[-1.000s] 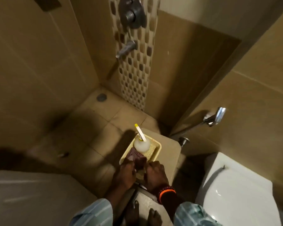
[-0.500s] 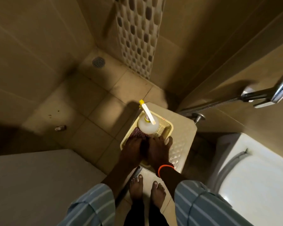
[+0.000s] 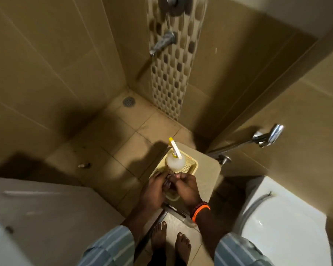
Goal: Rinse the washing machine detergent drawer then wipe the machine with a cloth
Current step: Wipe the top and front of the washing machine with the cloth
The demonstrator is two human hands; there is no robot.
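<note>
The basket [image 3: 193, 166] is crowded: a bottle [image 3: 175, 162] stands upright at its far end, and both hands [image 3: 154, 191] [image 3: 186, 186] fill the near end. Passage to the right is blocked by the toilet [image 3: 281, 217] and the hose [image 3: 236, 146] along the wall. To the left, bare floor [image 3: 104, 150] is left open as far as the drain [image 3: 128, 101], bounded nearer by a white machine [image 3: 46, 217].

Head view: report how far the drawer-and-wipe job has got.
Done: nothing shows as finished; no detergent drawer or washing machine can be made out. In hand: both the left hand and the right hand meet over the yellow plastic mesh basket, beside the white pump bottle; what they grip is unclear. Left: rinsing and wiping.
</note>
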